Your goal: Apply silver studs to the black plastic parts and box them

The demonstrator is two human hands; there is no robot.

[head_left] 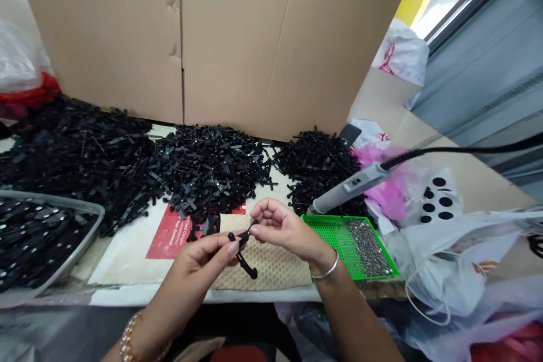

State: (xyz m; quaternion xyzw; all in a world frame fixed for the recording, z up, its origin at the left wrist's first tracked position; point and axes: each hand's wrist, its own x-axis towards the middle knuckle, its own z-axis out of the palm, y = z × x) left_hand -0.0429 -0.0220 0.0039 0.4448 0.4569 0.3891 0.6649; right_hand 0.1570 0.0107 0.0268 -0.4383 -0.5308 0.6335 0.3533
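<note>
The single view looks out from the person's head, over the near edge of the bench [136,295], facing forward and angled down. The left hand [207,263] and right hand [283,230] are close to the lens, below the middle of the view. Farther off, an upright cardboard panel [237,39] fills much of the top.
</note>
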